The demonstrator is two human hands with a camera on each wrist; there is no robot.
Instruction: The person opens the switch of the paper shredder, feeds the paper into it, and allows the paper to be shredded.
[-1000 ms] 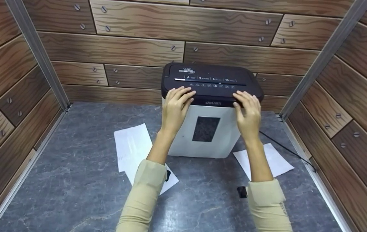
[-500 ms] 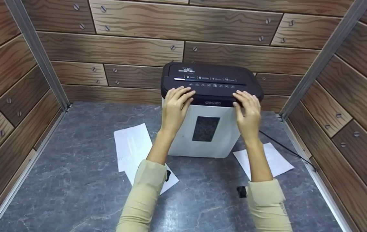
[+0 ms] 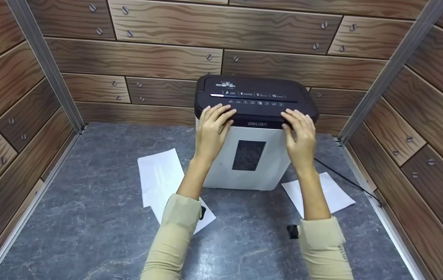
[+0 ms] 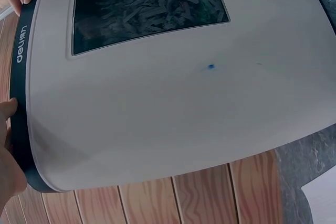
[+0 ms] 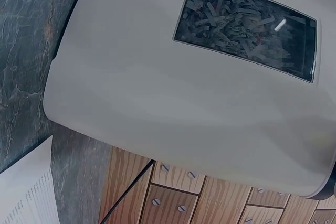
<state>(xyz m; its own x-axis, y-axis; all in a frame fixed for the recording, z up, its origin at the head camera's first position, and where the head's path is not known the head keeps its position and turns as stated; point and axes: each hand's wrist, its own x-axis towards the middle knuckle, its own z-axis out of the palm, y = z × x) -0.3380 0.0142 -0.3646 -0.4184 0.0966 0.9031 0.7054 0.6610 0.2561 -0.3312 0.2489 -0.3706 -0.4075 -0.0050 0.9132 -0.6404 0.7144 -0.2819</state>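
Observation:
A paper shredder point(image 3: 217, 171) with a pale grey bin and a black top point(image 3: 252, 87) stands upright in the head view. My left hand point(image 3: 210, 132) holds the left part of the top's front edge, fingers over it and thumb at the front. On the right part of that edge, my right hand point(image 3: 301, 136) holds on the same way. Between the hands lies the brand lettering. A dark window point(image 5: 247, 30) in the bin's front shows shredded paper strips inside. In the left wrist view, the thumb point(image 4: 8, 108) touches the black rim; the fingertips are out of sight there.
White paper sheets point(image 3: 159, 175) lie overlapping on the grey marbled surface point(image 3: 89, 217) at left, partly under my left forearm. Another sheet point(image 3: 332, 194) lies at right, partly behind my right forearm. A black cord point(image 3: 342, 177) runs right from the shredder. Wood-patterned walls point(image 3: 174, 58) enclose the surface.

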